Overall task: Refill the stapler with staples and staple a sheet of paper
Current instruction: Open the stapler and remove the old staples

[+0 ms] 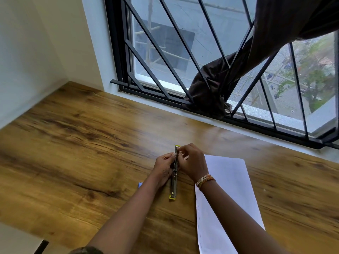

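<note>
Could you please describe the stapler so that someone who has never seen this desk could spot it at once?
Start at the wooden desk under the barred window and find the white sheet of paper. Just left of it, the left hand and right hand hold the stapler, a thin metal bar opened out flat with yellow ends.

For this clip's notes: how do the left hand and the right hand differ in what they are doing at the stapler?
The left hand grips the opened stapler around its middle; the right hand pinches at its far end with curled fingertips. The right wrist wears thread bands and lies over the sheet of paper; the left wrist is bare, over the wooden table. Both hands touch the stapler.
</note>
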`<action>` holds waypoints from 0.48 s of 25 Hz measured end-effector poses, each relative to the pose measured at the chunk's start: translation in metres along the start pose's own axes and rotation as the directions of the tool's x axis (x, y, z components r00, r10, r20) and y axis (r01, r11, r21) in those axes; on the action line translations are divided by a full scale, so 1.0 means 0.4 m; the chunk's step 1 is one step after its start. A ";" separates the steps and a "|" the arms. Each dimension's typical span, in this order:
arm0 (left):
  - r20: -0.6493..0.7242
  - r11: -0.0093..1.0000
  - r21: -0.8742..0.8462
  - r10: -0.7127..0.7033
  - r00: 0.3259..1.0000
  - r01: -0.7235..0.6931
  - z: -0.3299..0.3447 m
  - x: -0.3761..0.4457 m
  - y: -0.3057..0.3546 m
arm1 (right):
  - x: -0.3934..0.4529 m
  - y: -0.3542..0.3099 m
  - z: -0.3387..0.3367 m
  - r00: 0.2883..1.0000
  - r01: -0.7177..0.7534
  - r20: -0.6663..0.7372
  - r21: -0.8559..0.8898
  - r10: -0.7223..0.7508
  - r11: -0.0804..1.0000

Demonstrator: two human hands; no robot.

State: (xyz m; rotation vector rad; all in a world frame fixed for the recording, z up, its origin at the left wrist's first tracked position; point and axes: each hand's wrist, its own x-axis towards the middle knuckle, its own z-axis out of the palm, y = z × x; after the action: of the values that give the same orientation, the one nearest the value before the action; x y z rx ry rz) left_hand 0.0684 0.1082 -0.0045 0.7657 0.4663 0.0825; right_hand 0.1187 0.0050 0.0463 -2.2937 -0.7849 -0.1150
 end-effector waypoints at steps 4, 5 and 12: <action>-0.023 0.999 -0.032 0.007 1.000 -0.008 0.000 0.002 0.004 | -0.016 -0.008 0.009 0.999 0.004 0.040 -0.017 -0.004 1.000; -0.025 0.999 -0.031 0.007 1.000 -0.008 0.002 0.002 0.004 | -0.024 -0.010 0.011 1.000 -0.001 0.031 -0.022 0.002 1.000; -0.064 1.000 -0.020 -0.021 0.998 0.020 0.012 -0.003 0.010 | -0.075 -0.013 0.008 0.995 0.083 -0.055 -0.033 -0.085 0.996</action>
State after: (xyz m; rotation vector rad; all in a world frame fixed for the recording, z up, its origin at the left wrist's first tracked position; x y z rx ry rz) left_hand 0.0698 0.1078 0.0019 0.7409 0.5333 0.0925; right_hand 0.0910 -0.0051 0.0383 -2.2758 -0.8558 -0.2303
